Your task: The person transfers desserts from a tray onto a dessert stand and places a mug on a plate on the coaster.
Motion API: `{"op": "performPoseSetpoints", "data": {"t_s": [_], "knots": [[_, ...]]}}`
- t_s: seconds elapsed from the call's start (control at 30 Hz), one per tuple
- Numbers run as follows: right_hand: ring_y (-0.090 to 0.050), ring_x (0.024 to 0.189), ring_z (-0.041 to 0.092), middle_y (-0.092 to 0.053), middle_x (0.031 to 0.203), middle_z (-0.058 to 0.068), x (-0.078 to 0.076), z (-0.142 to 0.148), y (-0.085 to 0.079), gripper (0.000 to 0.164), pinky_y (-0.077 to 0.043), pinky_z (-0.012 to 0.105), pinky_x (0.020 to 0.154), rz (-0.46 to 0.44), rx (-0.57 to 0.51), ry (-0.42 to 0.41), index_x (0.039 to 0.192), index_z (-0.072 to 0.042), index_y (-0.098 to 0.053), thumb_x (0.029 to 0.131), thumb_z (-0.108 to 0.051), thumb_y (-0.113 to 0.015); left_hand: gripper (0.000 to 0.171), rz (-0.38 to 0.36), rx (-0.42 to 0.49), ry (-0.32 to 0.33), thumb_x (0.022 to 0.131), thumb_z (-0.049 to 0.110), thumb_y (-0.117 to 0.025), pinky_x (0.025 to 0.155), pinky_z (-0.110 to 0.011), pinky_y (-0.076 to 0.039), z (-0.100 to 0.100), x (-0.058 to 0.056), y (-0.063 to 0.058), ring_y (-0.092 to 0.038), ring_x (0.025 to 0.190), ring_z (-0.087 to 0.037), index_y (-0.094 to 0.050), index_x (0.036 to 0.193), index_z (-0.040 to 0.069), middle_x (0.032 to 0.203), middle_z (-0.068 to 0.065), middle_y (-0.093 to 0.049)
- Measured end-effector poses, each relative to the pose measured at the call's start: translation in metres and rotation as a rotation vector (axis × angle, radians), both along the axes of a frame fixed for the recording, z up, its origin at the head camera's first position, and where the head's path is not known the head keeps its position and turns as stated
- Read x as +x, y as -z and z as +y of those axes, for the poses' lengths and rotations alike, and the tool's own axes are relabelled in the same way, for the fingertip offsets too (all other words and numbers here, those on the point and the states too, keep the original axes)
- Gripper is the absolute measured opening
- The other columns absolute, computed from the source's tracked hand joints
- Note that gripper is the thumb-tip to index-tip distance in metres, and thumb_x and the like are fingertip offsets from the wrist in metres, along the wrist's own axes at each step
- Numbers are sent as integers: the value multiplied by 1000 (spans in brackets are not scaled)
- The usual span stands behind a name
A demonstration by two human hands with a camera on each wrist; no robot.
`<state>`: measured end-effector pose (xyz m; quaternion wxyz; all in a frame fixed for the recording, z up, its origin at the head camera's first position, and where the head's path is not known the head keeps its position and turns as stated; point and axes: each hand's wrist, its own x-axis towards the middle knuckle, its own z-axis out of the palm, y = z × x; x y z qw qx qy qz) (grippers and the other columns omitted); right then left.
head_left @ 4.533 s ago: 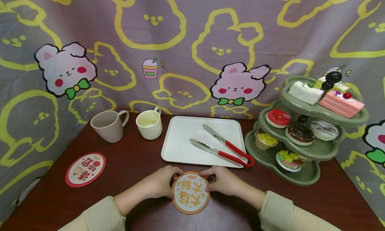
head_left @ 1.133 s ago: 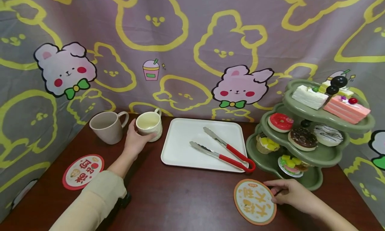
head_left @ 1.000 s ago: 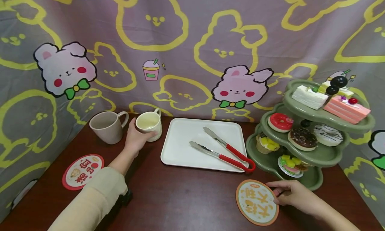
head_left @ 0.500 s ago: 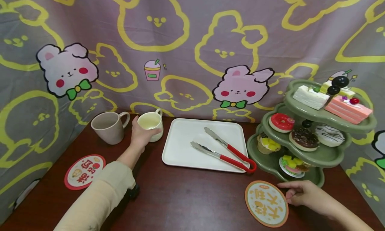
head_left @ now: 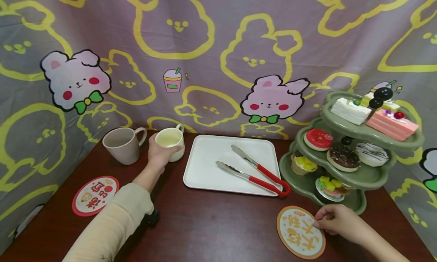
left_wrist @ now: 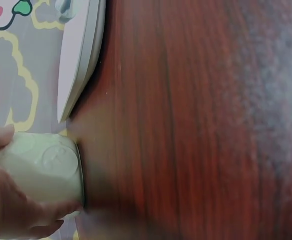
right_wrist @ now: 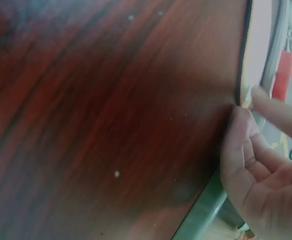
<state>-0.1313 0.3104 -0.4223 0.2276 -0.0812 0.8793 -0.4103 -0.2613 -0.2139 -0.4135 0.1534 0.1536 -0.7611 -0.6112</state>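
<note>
At the back left, my left hand curls round the small cream mug, thumb across its front, handle pointing to the back. The left wrist view shows the fingers wrapped on the mug's embossed side. To the front right, my right hand pinches the right edge of a round orange-rimmed coaster with yellow lettering. In the right wrist view the coaster appears nearly edge-on, with the right thumb and a finger meeting at its rim. The other right fingers are bent inward.
A larger taupe mug stands left of the cream one. Near the left edge lies a red-rimmed coaster. Red-handled tongs rest on a white tray. A green three-tier stand with toy cakes and donuts stands right.
From both hands holding the orange-rimmed coaster at front centre, the left hand has gone to the cream mug. The right has carried the coaster rightward and now pinches its edge.
</note>
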Motion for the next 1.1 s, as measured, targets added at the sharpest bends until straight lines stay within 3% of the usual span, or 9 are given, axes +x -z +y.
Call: {"op": "performPoseSetpoints", "data": {"t_s": [0.2, 0.53, 0.83, 1.1], "knots": [[-60, 64, 14, -64, 74, -1, 0, -7, 1, 10, -53, 27, 55, 98, 158, -14, 87, -3, -67, 97, -6, -66, 98, 21, 13, 9, 73, -1, -86, 114, -44, -36, -3, 2, 0, -43, 133, -38, -29, 152, -2, 148, -26, -43], [-45, 60, 3, -54, 69, -6, 2, -11, 2, 13, -40, 24, 54, 226, 265, -63, 82, -9, -63, 95, -6, -67, 94, 51, -9, 27, 72, -4, -85, 112, -42, -37, -9, 10, -1, -45, 130, -35, -33, 151, -3, 144, -25, -46], [-43, 61, 4, -52, 69, -6, 2, -10, 5, 13, -37, 25, 57, 233, 283, -57, 81, -9, -61, 90, -7, -70, 90, 99, 7, 83, 72, -8, -83, 112, -42, -38, -12, 17, -8, -47, 127, -35, -36, 148, -6, 141, -25, -48], [-43, 61, 4, -52, 69, -5, 5, 2, 7, 13, -37, 25, 57, 203, 275, -48, 80, -9, -61, 91, -7, -69, 93, 55, 31, 126, 73, -5, -84, 109, -40, -40, -16, 25, -14, -47, 128, -34, -35, 152, -3, 144, -23, -48]]}}
